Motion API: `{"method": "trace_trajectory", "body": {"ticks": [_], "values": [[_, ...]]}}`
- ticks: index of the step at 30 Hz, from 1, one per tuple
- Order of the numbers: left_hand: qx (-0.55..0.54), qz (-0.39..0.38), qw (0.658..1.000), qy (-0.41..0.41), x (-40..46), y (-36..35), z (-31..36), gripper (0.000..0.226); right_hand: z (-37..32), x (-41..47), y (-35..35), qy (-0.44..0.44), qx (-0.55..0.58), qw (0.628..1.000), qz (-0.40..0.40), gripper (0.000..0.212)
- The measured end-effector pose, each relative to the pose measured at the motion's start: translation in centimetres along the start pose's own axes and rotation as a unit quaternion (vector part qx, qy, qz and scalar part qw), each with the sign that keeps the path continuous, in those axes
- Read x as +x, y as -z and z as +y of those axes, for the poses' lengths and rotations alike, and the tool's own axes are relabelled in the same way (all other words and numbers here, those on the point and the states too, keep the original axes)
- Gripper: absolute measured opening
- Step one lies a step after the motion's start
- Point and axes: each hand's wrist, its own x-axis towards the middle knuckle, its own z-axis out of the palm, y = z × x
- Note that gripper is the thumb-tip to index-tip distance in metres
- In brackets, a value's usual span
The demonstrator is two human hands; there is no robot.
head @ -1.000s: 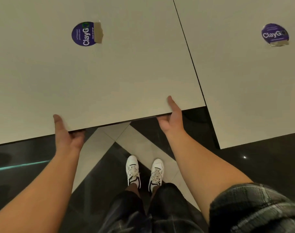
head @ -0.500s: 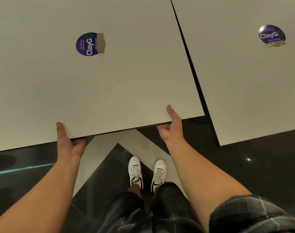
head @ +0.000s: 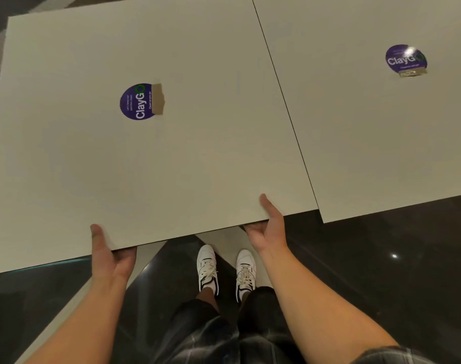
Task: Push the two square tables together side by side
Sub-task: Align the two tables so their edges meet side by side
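The seam has narrowed to a hairline since the earlier frame. My left hand [head: 111,254] and right hand [head: 268,229] clamp the left table [head: 156,164] near edge; right table [head: 368,127] sits beyond my right thumb, probably touching. I push evenly, squaring front corners.

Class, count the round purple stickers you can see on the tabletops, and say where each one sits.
2. One purple sticker sits near the middle of the left table, with torn brown paper at its right edge. The other is on the right table. None seems hidden.
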Motion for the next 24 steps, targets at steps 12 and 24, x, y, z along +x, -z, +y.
{"method": "trace_trajectory", "body": {"ticks": [12, 24], "values": [[0.007, 0.021, 1.0, -0.011, -2.0, 1.5, -0.7, 0.054, 0.1, -2.0, 1.8, -0.03, 0.004, 1.0, 0.004, 0.048], [0.025, 0.036, 0.998, -0.044, -2.4, 1.4, -1.6, 0.048, -4.5, -3.1, 3.8, -0.098, -0.114, 0.989, 0.008, 0.057]]}}
